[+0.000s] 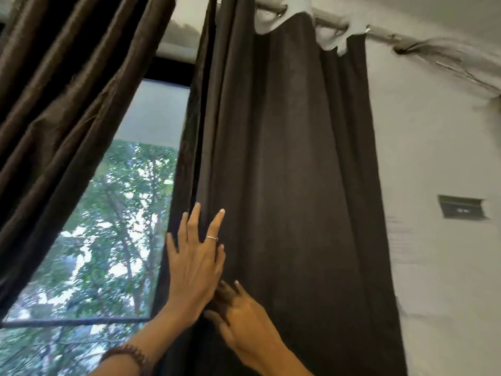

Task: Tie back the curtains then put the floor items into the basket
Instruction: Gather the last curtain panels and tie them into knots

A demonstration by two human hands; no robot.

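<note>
Curtain (284, 172): left hand (193, 267) pressed flat, fingers straight; right hand (241, 318) fingers unclear

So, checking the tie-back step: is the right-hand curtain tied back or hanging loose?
Hanging loose: the right curtain falls straight from the rod, no tie visible; both hands only touch it.

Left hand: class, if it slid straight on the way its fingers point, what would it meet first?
The left hand points up along the right curtain; it would probably meet only more curtain folds, the rod far above.

Right curtain (284, 172) hem below the frame — wall plate (462, 207) blurred.
</note>
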